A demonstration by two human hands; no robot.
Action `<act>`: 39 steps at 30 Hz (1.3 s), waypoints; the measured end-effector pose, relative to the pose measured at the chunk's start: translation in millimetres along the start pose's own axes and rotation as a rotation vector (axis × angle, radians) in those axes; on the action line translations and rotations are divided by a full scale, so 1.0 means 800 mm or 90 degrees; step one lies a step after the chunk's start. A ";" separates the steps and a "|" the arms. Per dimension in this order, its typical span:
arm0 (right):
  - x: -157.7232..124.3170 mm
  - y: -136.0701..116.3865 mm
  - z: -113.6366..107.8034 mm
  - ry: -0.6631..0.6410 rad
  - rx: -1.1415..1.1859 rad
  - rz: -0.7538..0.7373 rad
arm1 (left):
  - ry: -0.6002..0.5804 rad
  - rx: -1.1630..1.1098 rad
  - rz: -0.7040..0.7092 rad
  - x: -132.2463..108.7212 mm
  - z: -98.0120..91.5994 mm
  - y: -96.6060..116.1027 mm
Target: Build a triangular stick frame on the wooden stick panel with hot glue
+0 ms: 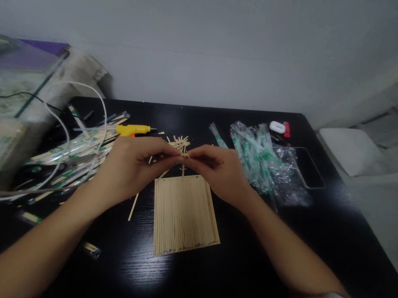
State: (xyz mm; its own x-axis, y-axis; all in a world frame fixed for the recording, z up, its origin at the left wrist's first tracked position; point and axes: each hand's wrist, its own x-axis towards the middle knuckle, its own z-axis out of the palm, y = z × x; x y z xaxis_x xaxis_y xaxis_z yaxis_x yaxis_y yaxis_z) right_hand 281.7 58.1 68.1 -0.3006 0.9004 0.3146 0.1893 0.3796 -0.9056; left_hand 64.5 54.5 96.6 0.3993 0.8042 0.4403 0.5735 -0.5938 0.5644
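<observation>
My left hand (130,163) and my right hand (220,173) meet fingertip to fingertip over the table. Both pinch a small pale wooden stick piece (184,155), mostly covered by the fingers. Just below them lies a flat square panel of thin wooden sticks (186,215), set side by side. Behind the fingers is a loose heap of short cut sticks (179,141). A yellow glue gun (133,130) rests beyond my left hand, and one long loose stick (133,206) lies to the left of the panel.
Wrapped chopsticks (73,148) are scattered on the left of the black table (260,261), with a white cable (68,132) looping over them. Crumpled plastic wrappers (259,154), a white case (277,127) and a dark phone (310,168) lie on the right. A wall stands behind.
</observation>
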 end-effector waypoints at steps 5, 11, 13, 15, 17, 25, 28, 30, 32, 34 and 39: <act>0.000 0.001 0.000 -0.003 0.000 0.002 | 0.001 -0.003 -0.002 -0.001 -0.001 0.000; 0.000 0.001 -0.001 0.000 -0.009 0.004 | 0.001 -0.003 -0.002 -0.002 0.000 -0.001; 0.000 0.000 -0.001 -0.002 -0.007 0.009 | 0.002 -0.001 -0.002 -0.002 0.001 -0.001; 0.000 -0.001 -0.001 -0.004 -0.001 0.010 | 0.002 0.001 -0.003 -0.002 0.000 -0.001; 0.000 -0.002 -0.001 -0.005 0.004 0.009 | 0.000 0.000 -0.004 -0.001 -0.001 -0.001; 0.000 0.000 -0.002 -0.007 -0.015 0.012 | -0.001 0.015 0.003 -0.001 -0.001 0.000; 0.000 0.001 -0.002 -0.006 -0.019 0.010 | -0.005 0.013 0.001 0.000 -0.001 0.000; 0.000 0.001 -0.002 -0.010 -0.022 0.009 | -0.007 0.013 -0.003 0.000 -0.001 0.000; 0.000 0.001 -0.002 -0.013 -0.020 0.004 | -0.007 0.014 -0.004 -0.001 -0.001 -0.001; 0.000 0.001 -0.002 -0.011 -0.014 -0.003 | -0.007 0.014 -0.003 -0.001 -0.001 -0.002; 0.000 0.000 -0.001 -0.010 -0.009 0.001 | -0.005 0.007 0.000 -0.001 -0.002 0.000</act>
State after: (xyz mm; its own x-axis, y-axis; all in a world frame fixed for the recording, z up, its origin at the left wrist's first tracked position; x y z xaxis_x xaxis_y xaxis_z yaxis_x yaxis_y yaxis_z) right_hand 282.3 58.6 68.3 -0.3152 0.8974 0.3086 0.2032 0.3814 -0.9018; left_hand 63.2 53.8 97.1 0.4045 0.8046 0.4346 0.5816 -0.5931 0.5567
